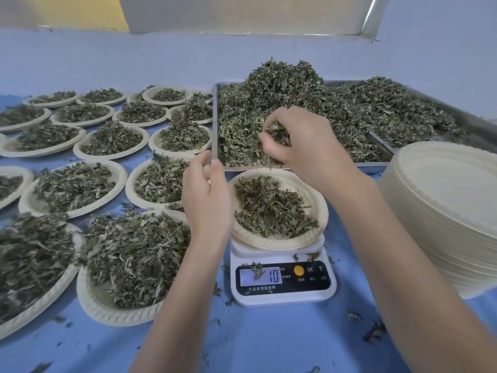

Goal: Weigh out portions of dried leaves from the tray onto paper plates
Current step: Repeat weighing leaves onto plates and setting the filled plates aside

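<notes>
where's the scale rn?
Head view, lower centre: the scale sits on the blue table, under the paper plate being filled, just in front of the metal tray, left of the empty plate stack.

Both forearms are bare to the frame edge; left hand [207, 195] and right hand [301, 141] ungloved, ringless.

Metal tray [215, 125] heaped with dried leaves [295, 84]; right hand [301, 138] over its near edge, fingers curled round a pinch of leaves. White digital scale [282, 294], display partly covered by a leaf, bearing one part-filled paper plate [317, 224]; left hand [207, 195] beside it, fingers relaxed. Filled plates [102, 305] at left, stack of unused plates [443, 211] at right, blue table cover [255, 340].
</notes>
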Tool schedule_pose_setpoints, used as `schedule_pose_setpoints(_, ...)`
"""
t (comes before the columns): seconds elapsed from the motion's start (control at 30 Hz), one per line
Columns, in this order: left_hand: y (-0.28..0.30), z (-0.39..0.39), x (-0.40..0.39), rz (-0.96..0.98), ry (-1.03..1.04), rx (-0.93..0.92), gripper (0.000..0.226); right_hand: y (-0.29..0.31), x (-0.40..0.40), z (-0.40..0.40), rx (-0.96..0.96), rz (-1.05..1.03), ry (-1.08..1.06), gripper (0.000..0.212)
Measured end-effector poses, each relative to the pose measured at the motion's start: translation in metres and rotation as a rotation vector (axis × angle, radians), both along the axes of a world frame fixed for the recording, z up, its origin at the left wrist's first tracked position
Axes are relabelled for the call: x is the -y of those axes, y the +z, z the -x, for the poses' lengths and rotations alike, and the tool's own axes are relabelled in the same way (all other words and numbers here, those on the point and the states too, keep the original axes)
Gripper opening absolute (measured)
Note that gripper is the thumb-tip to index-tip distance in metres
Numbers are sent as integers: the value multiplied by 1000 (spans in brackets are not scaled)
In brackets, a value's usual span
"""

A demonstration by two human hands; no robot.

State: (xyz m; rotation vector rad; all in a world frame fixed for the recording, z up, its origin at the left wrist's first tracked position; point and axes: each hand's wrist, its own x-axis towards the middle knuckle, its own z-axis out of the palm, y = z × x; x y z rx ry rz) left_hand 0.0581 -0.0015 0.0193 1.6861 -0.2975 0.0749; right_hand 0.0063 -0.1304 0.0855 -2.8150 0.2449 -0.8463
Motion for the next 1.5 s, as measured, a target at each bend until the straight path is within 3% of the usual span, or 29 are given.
schedule_pose_setpoints(0.83, -7, -9, 5, -189, -21, 80, 31, -32, 14, 13, 67, -209, -8, 23)
schedule_pose_setpoints(1.03, -9, -12, 1, -161, -2, 51, 30, -15, 27, -26, 75, -122, -49, 19)
schedule_pose_setpoints(1.1, -9, -13, 2, -167, -8, 48, 30, -6, 40, -57, -5, -105, -101, 33)
schedule_pose_setpoints(1.17, -10, -12, 3, -190, -17, 50, 32, -8, 52, -78, -332, -83, -211, 69)
schedule_pose_setpoints(1.23, -11, -11, 3, -227, -39, 52, 33, -18, 57, -78, -542, -86, -282, 85)
schedule_pose_setpoints(1.37, -13, -10, 4, -305, -80, 7, 37, -43, 50, -32, -437, -268, -188, 80)
schedule_pose_setpoints(1.5, -16, 6, 0, -296, -131, -101, 54, -69, 34, 28, -334, -622, -216, 79)
